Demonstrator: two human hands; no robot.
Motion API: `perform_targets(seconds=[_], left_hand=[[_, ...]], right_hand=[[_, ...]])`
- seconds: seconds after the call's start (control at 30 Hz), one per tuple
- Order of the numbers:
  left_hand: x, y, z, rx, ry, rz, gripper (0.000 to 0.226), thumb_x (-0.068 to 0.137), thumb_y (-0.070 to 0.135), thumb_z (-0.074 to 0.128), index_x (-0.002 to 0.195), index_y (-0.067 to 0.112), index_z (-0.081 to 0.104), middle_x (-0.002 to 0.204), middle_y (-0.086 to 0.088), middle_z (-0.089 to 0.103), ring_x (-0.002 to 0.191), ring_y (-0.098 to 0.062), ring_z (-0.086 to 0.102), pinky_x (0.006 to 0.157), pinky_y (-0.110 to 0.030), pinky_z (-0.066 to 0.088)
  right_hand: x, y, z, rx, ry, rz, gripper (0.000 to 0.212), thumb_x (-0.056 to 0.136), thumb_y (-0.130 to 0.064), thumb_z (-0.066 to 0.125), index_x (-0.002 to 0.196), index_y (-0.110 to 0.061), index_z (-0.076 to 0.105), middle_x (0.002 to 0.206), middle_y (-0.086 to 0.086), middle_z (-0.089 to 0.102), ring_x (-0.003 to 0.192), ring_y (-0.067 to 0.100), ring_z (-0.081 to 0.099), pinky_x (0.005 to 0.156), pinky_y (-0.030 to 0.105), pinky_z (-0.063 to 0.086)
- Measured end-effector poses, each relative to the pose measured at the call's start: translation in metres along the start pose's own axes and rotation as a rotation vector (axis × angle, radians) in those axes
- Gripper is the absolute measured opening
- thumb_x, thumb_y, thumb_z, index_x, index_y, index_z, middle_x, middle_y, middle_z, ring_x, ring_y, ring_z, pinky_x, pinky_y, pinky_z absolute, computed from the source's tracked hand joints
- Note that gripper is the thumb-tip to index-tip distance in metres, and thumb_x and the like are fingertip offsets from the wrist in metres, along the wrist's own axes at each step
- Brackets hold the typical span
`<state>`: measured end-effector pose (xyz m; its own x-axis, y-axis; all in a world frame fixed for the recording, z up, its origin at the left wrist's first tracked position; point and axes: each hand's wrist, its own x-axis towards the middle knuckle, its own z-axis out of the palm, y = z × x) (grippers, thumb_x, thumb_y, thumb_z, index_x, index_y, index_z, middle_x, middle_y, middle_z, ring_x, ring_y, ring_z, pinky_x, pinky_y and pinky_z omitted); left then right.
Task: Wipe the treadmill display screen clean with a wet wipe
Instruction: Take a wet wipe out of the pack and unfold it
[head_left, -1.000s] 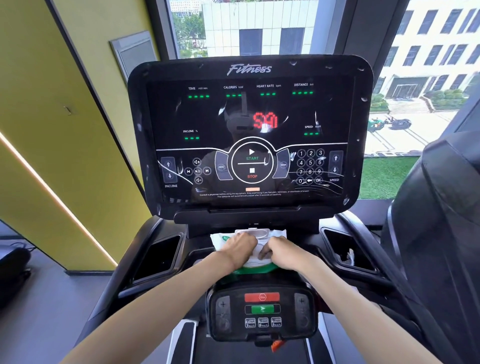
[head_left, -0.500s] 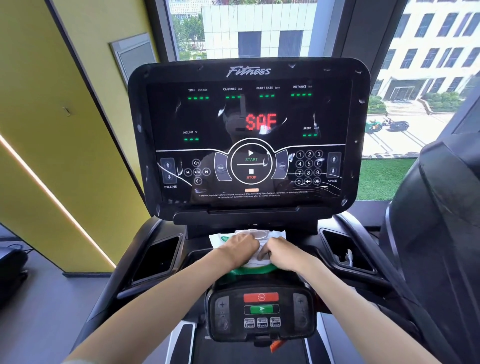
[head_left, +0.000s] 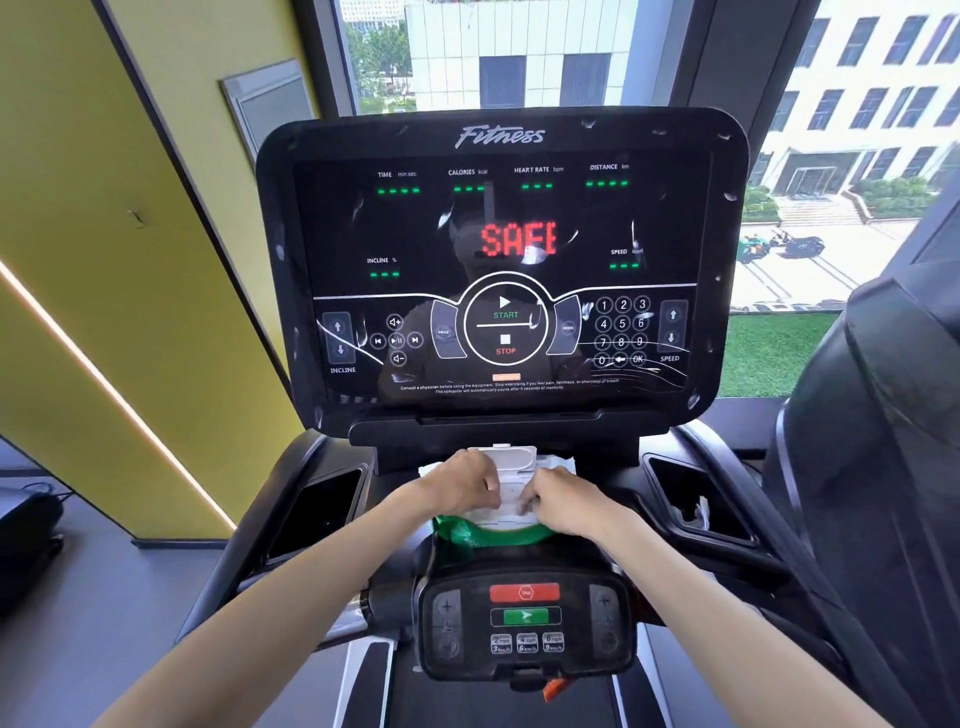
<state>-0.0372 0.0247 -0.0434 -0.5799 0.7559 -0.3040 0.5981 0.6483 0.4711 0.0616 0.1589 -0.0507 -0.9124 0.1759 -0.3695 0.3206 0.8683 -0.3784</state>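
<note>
The treadmill display screen (head_left: 498, 260) stands upright ahead, black and glossy, streaked with white smears, showing red "SAFE" letters. Below it, on the console shelf, lies a white-and-green wet wipe pack (head_left: 511, 486) with its white plastic lid flipped up toward the screen. My left hand (head_left: 460, 480) grips the pack's left side, fingers curled at the opening. My right hand (head_left: 563, 499) presses on the pack's right side, fingertips at the opening. No loose wipe shows.
A small control pad (head_left: 524, 618) with red and green buttons sits just below the pack. Cup-holder pockets (head_left: 322, 506) flank the shelf; the right pocket (head_left: 696, 506) holds crumpled white material. A yellow wall is at left, another black machine (head_left: 883, 467) at right.
The pack's lid now stands flipped up and both hands have shifted slightly at the opening. The red display text changed to "SAFE".
</note>
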Motion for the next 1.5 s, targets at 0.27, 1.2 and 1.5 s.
perform_targets(seconds=[0.27, 1.2, 1.5], left_hand=[[-0.011, 0.000, -0.008, -0.502, 0.065, -0.085, 0.022, 0.080, -0.004, 0.049, 0.069, 0.014, 0.054, 0.056, -0.002, 0.054, 0.037, 0.000, 0.048, 0.038, -0.017, 0.030], [-0.011, -0.022, 0.007, 0.076, -0.021, 0.198, 0.050, 0.081, -0.010, 0.046, 0.123, 0.013, 0.059, 0.130, -0.004, 0.053, 0.123, -0.018, 0.044, 0.103, -0.023, 0.030], [-0.019, -0.008, 0.016, 0.729, -0.133, 0.206, 0.059, 0.084, -0.006, 0.041, 0.140, 0.014, 0.034, 0.134, -0.011, 0.037, 0.122, -0.033, 0.033, 0.101, -0.045, 0.033]], right_hand=[[0.005, -0.006, 0.001, -0.037, -0.005, 0.020, 0.026, 0.081, -0.013, 0.047, 0.087, -0.017, 0.072, 0.109, -0.005, 0.067, 0.097, 0.021, 0.060, 0.075, 0.028, 0.049], [-0.010, 0.004, -0.022, 1.133, 0.447, 0.144, 0.009, 0.082, 0.000, 0.061, 0.085, -0.009, 0.061, 0.076, 0.002, 0.063, 0.070, 0.013, 0.055, 0.052, 0.015, 0.041], [-0.014, 0.002, -0.022, 0.967, 0.411, 0.245, 0.016, 0.082, -0.001, 0.050, 0.085, -0.010, 0.062, 0.080, 0.000, 0.056, 0.071, 0.011, 0.048, 0.057, 0.024, 0.035]])
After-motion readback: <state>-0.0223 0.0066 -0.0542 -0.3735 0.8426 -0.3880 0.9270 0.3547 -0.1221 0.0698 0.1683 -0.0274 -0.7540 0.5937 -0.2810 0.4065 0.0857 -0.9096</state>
